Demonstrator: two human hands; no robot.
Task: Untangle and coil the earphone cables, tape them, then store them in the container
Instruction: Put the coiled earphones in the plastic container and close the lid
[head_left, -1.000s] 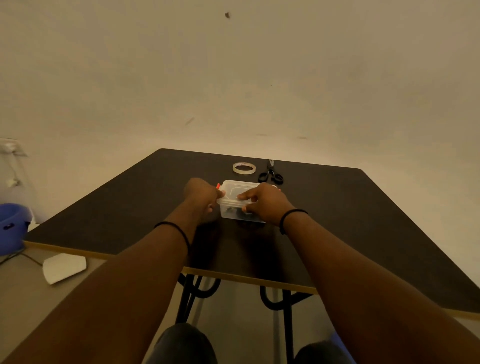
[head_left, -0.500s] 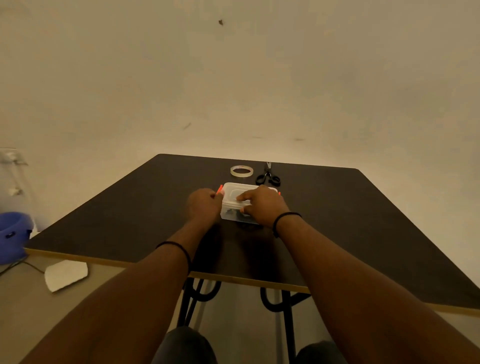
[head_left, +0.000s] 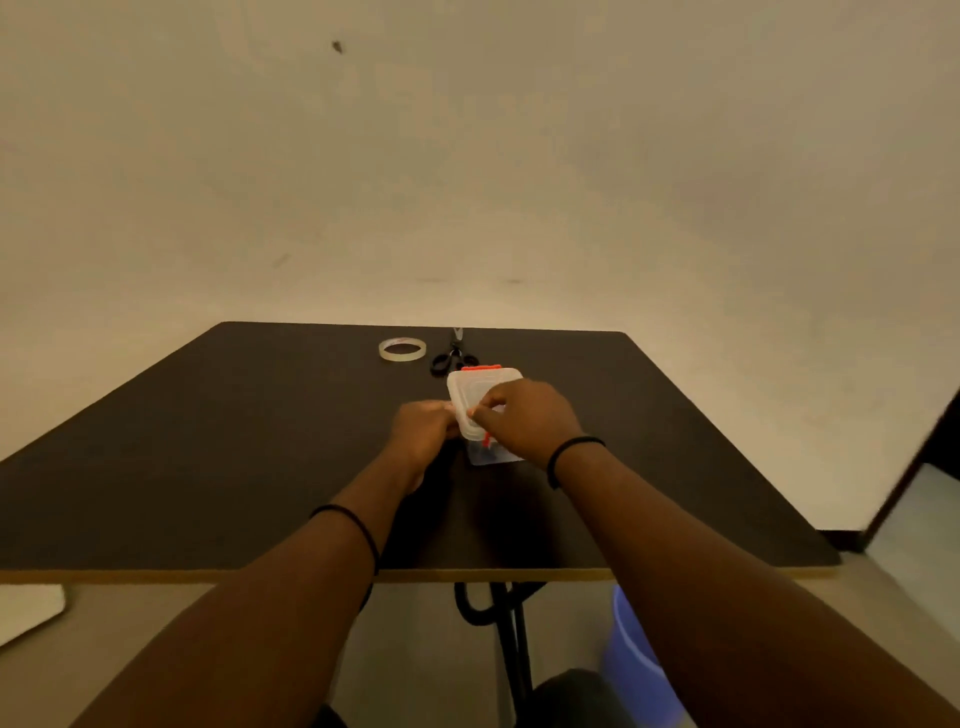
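A: Since the last frame we've turned the container (head_left: 491, 451) so its long axis now runs away from us, and the lid (head_left: 480, 397) is tilted up at the near end.

B: Left to right: our left hand (head_left: 423, 428) has fingers curled against the lid's left edge, and our right hand (head_left: 530, 423) pinches the lid from above.

A: Earphones aren't clearly visible. Right hand's nearer for the lift.

B: Tape roll (head_left: 402, 349) and scissors (head_left: 453, 359) sit beyond on the table (head_left: 208, 441).
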